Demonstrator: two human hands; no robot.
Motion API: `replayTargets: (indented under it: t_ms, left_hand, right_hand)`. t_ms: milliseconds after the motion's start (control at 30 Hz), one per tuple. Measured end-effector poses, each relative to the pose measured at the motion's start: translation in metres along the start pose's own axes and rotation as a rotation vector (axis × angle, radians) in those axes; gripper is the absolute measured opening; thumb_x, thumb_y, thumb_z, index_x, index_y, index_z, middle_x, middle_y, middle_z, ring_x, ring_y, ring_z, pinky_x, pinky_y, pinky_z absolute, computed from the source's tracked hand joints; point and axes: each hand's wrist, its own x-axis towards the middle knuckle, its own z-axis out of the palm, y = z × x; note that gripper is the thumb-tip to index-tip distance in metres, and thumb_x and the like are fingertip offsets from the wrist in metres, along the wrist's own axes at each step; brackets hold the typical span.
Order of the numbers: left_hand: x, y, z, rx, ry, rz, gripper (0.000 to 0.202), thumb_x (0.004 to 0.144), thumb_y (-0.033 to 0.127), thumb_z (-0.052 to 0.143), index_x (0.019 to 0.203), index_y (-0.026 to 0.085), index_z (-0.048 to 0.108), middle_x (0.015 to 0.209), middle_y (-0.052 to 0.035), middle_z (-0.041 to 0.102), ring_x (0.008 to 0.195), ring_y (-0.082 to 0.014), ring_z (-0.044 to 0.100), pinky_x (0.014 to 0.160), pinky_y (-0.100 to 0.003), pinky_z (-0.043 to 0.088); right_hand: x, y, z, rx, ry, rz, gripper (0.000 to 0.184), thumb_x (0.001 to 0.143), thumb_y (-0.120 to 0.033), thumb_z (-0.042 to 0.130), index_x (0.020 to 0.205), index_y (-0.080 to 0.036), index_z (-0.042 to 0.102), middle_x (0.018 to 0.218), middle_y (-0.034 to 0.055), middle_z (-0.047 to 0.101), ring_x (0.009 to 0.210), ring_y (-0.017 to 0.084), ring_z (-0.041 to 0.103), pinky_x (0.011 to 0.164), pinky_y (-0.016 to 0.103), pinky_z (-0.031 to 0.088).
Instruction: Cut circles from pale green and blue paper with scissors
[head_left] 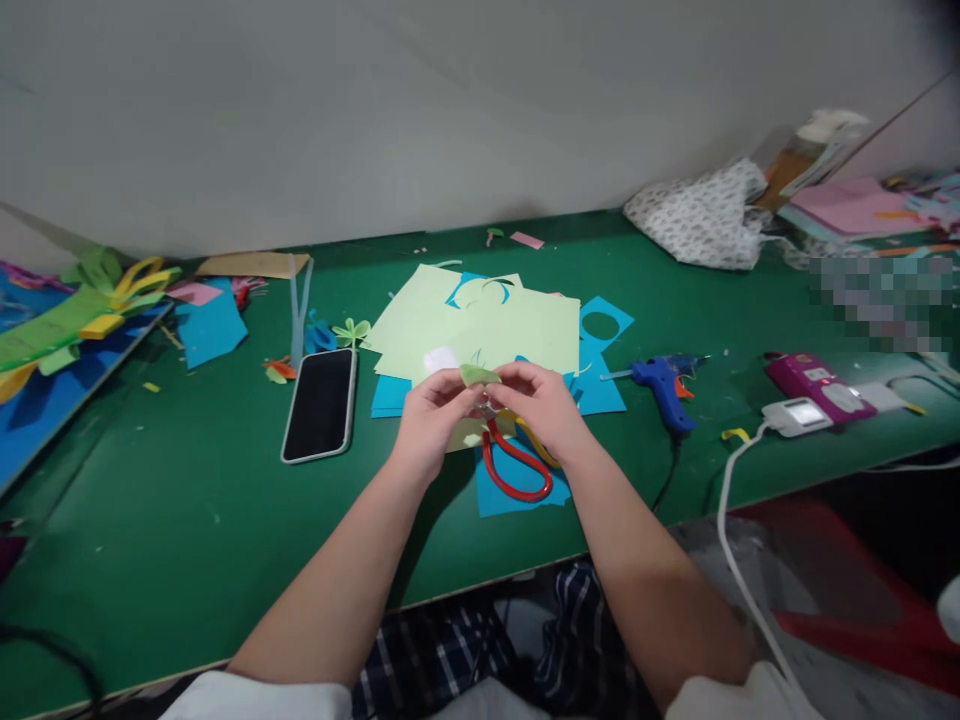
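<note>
Between the fingertips of both hands is a small light green paper piece [478, 375], seemingly folded or curved. My left hand [437, 415] pinches it from one side, and my right hand [541, 402] from the other. Just below them lie scissors [517, 490] with red and yellow handles, their blades partly hidden by my fingers. Under and behind the hands spreads a pile of pale green paper sheets [525, 330]. Blue paper [510, 485] shows beneath the scissors, and another blue sheet with a round hole [622, 318] sticks out at the right.
Left of the pile lie a phone [320, 405] and a green paper flower [351, 332]. To the right are a blue glue gun [667, 385] with its cord and a purple power strip [817, 385] with a white plug. A patterned cloth bag [697, 215] rests by the wall.
</note>
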Motion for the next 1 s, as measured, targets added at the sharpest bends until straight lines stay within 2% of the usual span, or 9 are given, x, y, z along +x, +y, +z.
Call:
replayTargets:
  t_ms: [100, 233, 400, 667, 833, 1000]
  left_hand:
    - [-0.0001, 0.0011, -0.0003, 0.031, 0.013, 0.020, 0.026, 0.068, 0.032, 0.082, 0.086, 0.017, 0.071, 0.079, -0.0034, 0.074, 0.068, -0.0157, 0.068, 0.067, -0.029, 0.056]
    - [-0.0005, 0.0036, -0.0007, 0.059, 0.059, 0.076, 0.044, 0.067, 0.026, 0.082, 0.109, 0.021, 0.069, 0.083, 0.0000, 0.072, 0.073, -0.0129, 0.067, 0.076, -0.027, 0.055]
    - [-0.0005, 0.0038, -0.0010, 0.063, 0.081, 0.098, 0.032, 0.069, 0.032, 0.081, 0.095, 0.017, 0.071, 0.084, -0.0034, 0.073, 0.073, -0.0146, 0.067, 0.074, -0.029, 0.058]
    - [-0.0035, 0.0041, 0.0028, 0.050, 0.111, 0.148, 0.037, 0.066, 0.036, 0.083, 0.094, 0.018, 0.067, 0.089, -0.0029, 0.072, 0.074, -0.0156, 0.069, 0.068, -0.029, 0.060]
    - [-0.0026, 0.0042, -0.0008, 0.060, 0.096, 0.146, 0.034, 0.081, 0.051, 0.067, 0.085, 0.018, 0.071, 0.082, -0.0023, 0.071, 0.069, -0.0145, 0.068, 0.067, -0.030, 0.061]
    - [-0.0017, 0.0074, -0.0043, 0.121, 0.108, 0.142, 0.029, 0.072, 0.043, 0.079, 0.084, 0.017, 0.074, 0.085, -0.0043, 0.075, 0.075, -0.0176, 0.069, 0.073, -0.031, 0.061]
  right_hand:
    - [0.0002, 0.0003, -0.0005, -0.088, 0.034, -0.029, 0.010, 0.072, -0.028, 0.073, 0.077, -0.022, 0.068, 0.073, -0.0013, 0.066, 0.071, 0.017, 0.062, 0.069, 0.032, 0.052]
    - [-0.0013, -0.0010, -0.0009, -0.181, 0.054, -0.061, 0.005, 0.074, -0.025, 0.072, 0.073, -0.022, 0.067, 0.073, -0.0017, 0.065, 0.068, 0.016, 0.061, 0.070, 0.032, 0.051]
    - [-0.0029, -0.0020, 0.0019, -0.189, 0.061, -0.077, 0.006, 0.075, -0.026, 0.072, 0.074, -0.023, 0.066, 0.071, -0.0020, 0.065, 0.064, 0.015, 0.062, 0.067, 0.031, 0.052]
    - [-0.0031, -0.0008, 0.0040, -0.094, 0.109, -0.088, 0.013, 0.074, -0.034, 0.074, 0.079, -0.023, 0.069, 0.074, -0.0004, 0.068, 0.070, 0.017, 0.064, 0.063, 0.030, 0.054]
    - [-0.0019, -0.0002, 0.0020, -0.073, 0.137, -0.097, 0.011, 0.074, -0.031, 0.073, 0.080, -0.022, 0.069, 0.074, -0.0006, 0.068, 0.070, 0.016, 0.063, 0.068, 0.031, 0.054]
    - [-0.0007, -0.0013, -0.0015, -0.077, 0.115, -0.106, 0.010, 0.073, -0.029, 0.074, 0.080, -0.023, 0.071, 0.076, -0.0006, 0.069, 0.071, 0.016, 0.064, 0.071, 0.034, 0.055]
